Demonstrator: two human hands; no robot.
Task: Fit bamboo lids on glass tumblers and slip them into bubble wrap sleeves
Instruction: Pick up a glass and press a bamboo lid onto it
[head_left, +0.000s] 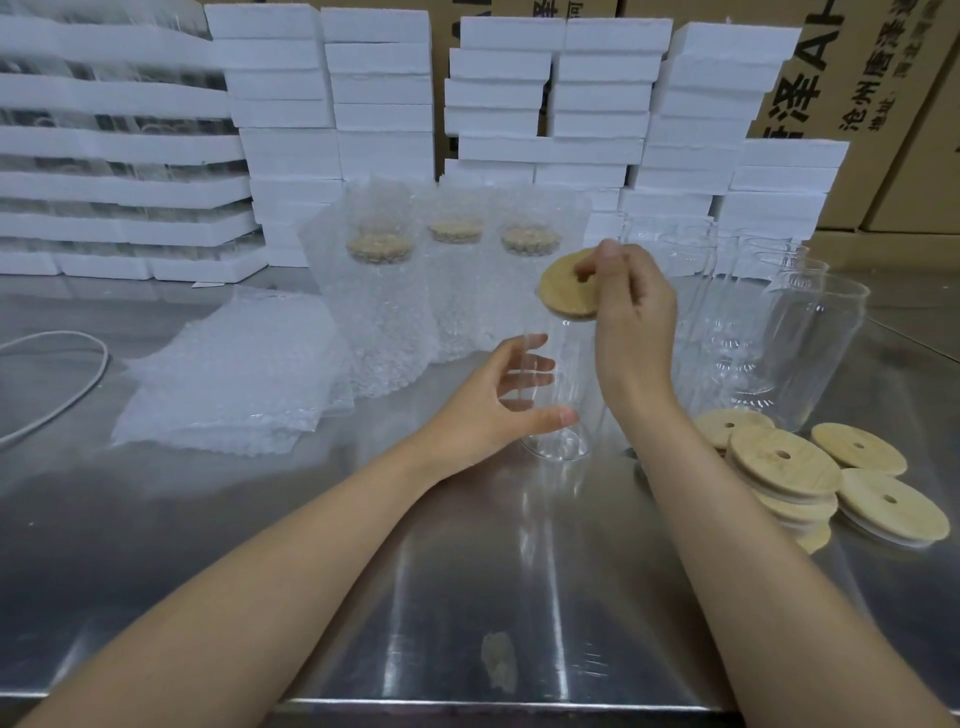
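Bamboo lid (563, 291) hanging tilted just above mouth of glass tumbler (563, 441), right hand (636, 317) pinching it at centre hole; tumbler standing upright on steel table (467, 597), left hand (483, 410) curling round its wall

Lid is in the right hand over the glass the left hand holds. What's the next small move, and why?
Probably level the bamboo lid and lower it onto the mouth of the tumbler. The right hand pinches the lid tilted just above the rim, not yet seated, while the left hand grips the tumbler upright, so the glass looks steadied for it.
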